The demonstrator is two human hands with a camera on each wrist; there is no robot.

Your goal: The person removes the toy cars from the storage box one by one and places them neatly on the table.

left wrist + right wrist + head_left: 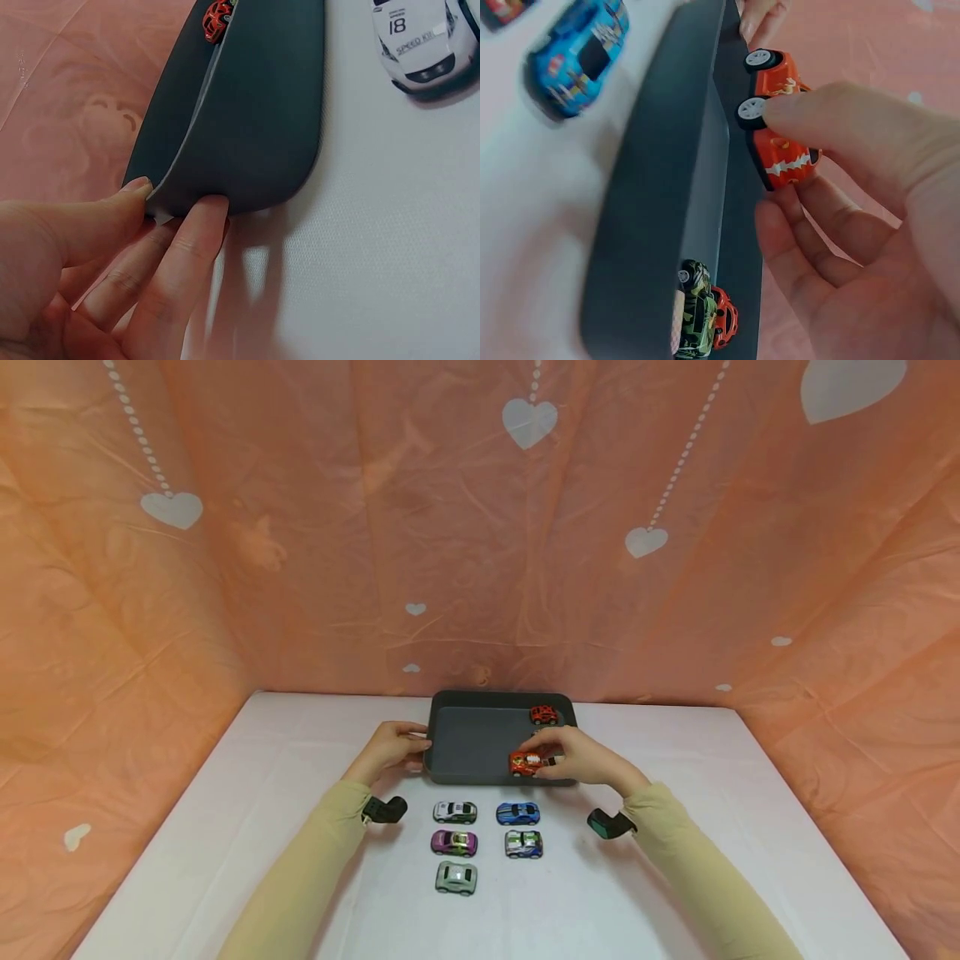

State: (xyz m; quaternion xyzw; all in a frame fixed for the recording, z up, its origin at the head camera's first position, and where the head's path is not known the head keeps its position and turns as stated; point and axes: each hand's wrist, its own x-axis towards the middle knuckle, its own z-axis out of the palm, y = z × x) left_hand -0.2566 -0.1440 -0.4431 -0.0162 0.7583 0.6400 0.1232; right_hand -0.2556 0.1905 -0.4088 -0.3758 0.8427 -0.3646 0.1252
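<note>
A dark grey tray (480, 739) stands toward the back of the white table. My left hand (390, 750) pinches its left end, thumb (127, 201) on the rim and fingers against the outer wall. Between thumb and fingers, my right hand (581, 756) holds an orange-red toy car (784, 135) above the tray's right part. In the tray's far right corner sits a red toy car (543, 715). Beside it, a green camouflage toy car (697, 311) shows in the right wrist view; in the head view my right hand mostly hides it.
In front of the tray, several toy cars stand in two columns: white-and-black (454, 812), purple (453, 843) and pale grey-green (456, 877) on the left, blue (517, 813) and silver-green (523, 844) on the right. A pink-orange curtain (465, 568) with hearts surrounds the table's back and sides.
</note>
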